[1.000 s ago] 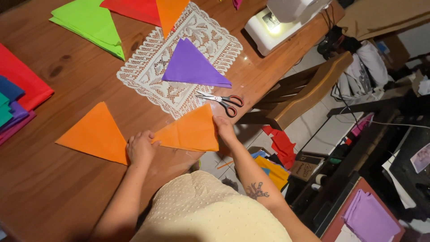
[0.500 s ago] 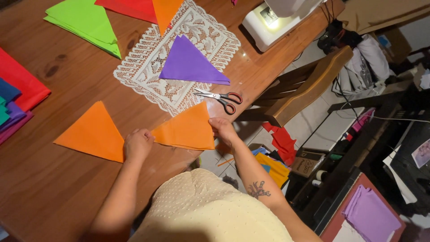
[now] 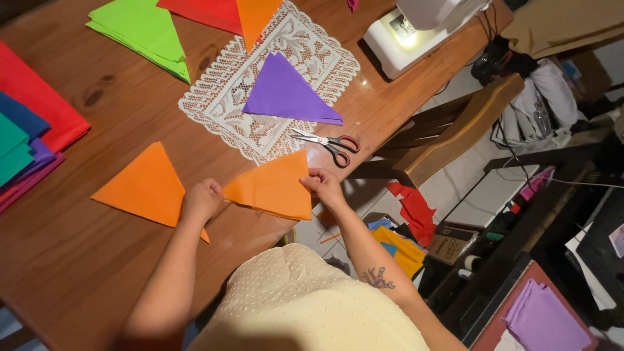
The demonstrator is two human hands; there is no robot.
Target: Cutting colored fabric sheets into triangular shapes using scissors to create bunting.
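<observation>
Head view, centre frame: left hand (image 3: 203, 200) and right hand (image 3: 323, 184) each pinch a corner of the orange triangle (image 3: 273, 188), stretching it flat on the desk (image 3: 78, 273); scissors (image 3: 328, 143) lie just above.

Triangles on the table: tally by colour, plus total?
Orange triangles: 3
Purple triangle: 1
Green triangle: 1
Total: 5. Both hands hold the nearest orange one.
</observation>
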